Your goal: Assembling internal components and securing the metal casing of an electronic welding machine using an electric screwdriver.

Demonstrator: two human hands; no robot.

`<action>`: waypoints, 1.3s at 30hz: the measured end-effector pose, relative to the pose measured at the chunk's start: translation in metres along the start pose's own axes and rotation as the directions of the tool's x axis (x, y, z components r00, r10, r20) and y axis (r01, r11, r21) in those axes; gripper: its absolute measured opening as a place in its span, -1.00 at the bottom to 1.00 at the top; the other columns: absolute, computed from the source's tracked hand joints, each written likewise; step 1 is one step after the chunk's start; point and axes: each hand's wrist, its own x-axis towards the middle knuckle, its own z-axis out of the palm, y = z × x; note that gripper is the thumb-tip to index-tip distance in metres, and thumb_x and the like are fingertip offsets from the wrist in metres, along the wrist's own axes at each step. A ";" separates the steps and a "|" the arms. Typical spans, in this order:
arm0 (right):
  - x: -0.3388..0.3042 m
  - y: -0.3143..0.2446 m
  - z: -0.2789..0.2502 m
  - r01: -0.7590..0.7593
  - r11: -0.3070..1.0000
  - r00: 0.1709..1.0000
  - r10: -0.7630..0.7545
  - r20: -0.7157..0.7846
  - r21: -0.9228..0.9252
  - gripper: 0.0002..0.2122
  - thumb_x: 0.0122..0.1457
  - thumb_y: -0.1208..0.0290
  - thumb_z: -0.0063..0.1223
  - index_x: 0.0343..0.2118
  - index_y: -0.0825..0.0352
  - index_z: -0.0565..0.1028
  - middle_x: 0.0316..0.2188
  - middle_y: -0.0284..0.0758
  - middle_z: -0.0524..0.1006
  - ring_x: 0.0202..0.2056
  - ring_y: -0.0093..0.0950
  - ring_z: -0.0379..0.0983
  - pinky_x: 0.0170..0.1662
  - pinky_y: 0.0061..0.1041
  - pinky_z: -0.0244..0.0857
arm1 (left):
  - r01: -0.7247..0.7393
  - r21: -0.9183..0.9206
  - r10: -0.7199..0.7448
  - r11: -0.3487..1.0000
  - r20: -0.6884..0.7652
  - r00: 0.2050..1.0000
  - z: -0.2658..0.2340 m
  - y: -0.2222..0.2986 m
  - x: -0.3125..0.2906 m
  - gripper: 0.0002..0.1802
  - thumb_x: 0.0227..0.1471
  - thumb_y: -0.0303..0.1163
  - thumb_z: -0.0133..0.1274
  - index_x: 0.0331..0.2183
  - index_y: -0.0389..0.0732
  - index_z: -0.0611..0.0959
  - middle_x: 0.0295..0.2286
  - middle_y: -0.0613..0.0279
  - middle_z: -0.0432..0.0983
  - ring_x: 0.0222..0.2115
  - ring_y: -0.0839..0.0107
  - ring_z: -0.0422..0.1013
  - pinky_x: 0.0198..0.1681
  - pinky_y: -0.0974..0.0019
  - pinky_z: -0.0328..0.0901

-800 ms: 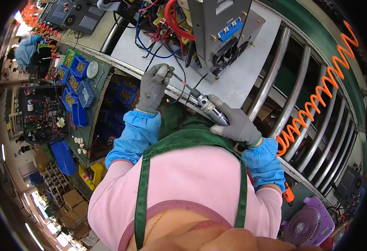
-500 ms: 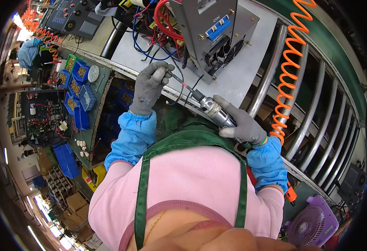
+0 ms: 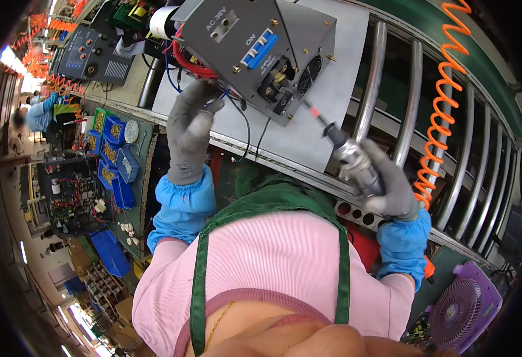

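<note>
A silver power screwdriver (image 3: 356,165) is gripped in my gloved right hand (image 3: 395,184). Its thin bit, with a red band, points up and left beside the lower right corner of a grey metal case (image 3: 314,35). The case is tilted, and its panel carries a blue breaker switch (image 3: 259,49), a black terminal block and a fan grille. My gloved left hand (image 3: 188,134) is at the panel's lower left edge, next to red cables (image 3: 195,64) and thin wires. Its fingers are curled together; whatever lies between them is hidden.
A white board (image 3: 317,140) lies beneath the case on the bench. Metal rollers (image 3: 407,101) run to the right, with a coiled orange air hose (image 3: 442,113) hanging over them. Blue bins (image 3: 115,132) of small fasteners stand at left; a purple fan (image 3: 463,306) is at lower right.
The screwdriver has moved right, and its bit has left my left fingers. My left hand has shifted left to the panel's edge. In the picture, the case sits farther left and higher.
</note>
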 end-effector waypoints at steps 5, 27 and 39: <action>-0.004 -0.022 -0.018 -0.018 0.972 0.982 -0.027 -0.187 -0.235 -0.14 -0.31 0.37 0.19 0.18 0.36 0.10 -0.15 -0.31 0.39 -0.25 -0.56 0.31 -0.14 -0.62 0.18 | 0.067 0.217 -0.117 0.974 0.222 0.968 0.019 -0.004 0.026 -0.10 -0.40 -0.22 0.33 -0.02 -0.44 0.32 -0.09 0.02 0.32 -0.05 0.26 0.24 0.06 0.23 0.09; 0.021 -0.044 -0.032 0.065 0.840 0.995 -0.095 -0.029 -0.539 -0.21 -0.25 0.41 0.16 0.18 0.19 0.15 -0.15 -0.24 0.46 -0.18 -0.49 0.39 -0.06 -0.54 0.22 | -0.065 0.507 -0.111 0.859 0.310 0.944 -0.008 -0.047 0.064 -0.28 -0.51 -0.44 0.35 -0.14 -0.27 0.50 -0.27 0.17 0.49 -0.27 0.37 0.44 -0.19 0.31 0.39; 0.013 -0.101 -0.027 -0.005 0.645 0.999 -0.031 -0.033 -0.764 -0.28 -0.21 0.33 0.12 0.15 0.13 0.21 -0.45 -0.21 0.48 -0.46 -0.43 0.45 -0.28 -0.52 0.31 | -0.358 0.580 0.058 0.732 0.470 0.881 -0.013 -0.051 0.075 -0.22 -0.54 -0.40 0.39 -0.12 -0.28 0.47 -0.24 0.13 0.48 -0.24 0.35 0.45 -0.15 0.28 0.39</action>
